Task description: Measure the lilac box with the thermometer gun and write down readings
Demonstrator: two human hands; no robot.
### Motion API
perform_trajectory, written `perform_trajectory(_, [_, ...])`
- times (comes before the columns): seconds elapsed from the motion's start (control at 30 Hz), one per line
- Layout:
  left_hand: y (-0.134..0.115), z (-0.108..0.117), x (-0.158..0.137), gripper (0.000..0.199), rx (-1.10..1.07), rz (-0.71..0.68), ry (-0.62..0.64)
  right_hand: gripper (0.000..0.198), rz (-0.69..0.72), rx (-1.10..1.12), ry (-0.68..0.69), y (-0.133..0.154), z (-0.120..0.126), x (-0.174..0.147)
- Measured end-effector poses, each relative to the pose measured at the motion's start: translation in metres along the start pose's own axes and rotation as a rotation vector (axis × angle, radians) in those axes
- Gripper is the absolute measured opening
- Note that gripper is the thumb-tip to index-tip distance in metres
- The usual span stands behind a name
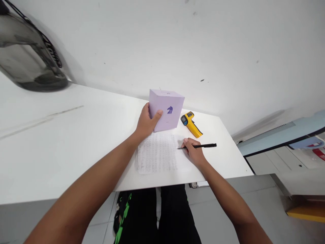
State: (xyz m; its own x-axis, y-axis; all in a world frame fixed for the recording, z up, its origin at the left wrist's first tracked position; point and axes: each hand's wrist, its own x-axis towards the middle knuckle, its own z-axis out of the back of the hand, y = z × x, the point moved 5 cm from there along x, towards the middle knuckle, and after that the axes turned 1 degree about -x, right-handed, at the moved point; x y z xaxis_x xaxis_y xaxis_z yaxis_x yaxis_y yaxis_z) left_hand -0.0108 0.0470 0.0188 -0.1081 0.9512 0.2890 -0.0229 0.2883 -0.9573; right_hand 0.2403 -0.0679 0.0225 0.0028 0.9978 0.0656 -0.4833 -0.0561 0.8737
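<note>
My left hand (pixel 148 119) grips the left side of a lilac box (pixel 166 117) with a dark purple horse-head mark on its front, the thumb lying across that face. Between the fingers of my right hand (pixel 193 150) is a black pen (pixel 207 145), its tip pointing left at the right part of a sheet of paper (pixel 157 156). Rows of handwriting cover much of the sheet, too small to read. Just right of the box lies a yellow and black infrared thermometer (pixel 192 124), above my right hand.
The white table (pixel 83 145) meets a marked white wall (pixel 142 44) at the back. A dark translucent bag (pixel 33 57) with a cord stands at the far left. Beyond the table's right end is a light blue panel (pixel 274 135). Legs in black trousers (pixel 175 213) are below the front edge.
</note>
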Motion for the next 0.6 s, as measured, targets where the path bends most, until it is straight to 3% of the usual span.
perform_trajectory(0.2, [0.0014, -0.0005, 0.0001, 0.079, -0.003, 0.006, -0.012, 0.093, 0.033, 0.034, -0.041, -0.0042, 0.0009, -0.0013])
perform_trajectory(0.6, [0.0026, -0.0011, 0.0005, 0.080, 0.013, 0.031, -0.009, 0.095, 0.037, 0.005, 0.031, -0.0029, -0.0013, -0.0017])
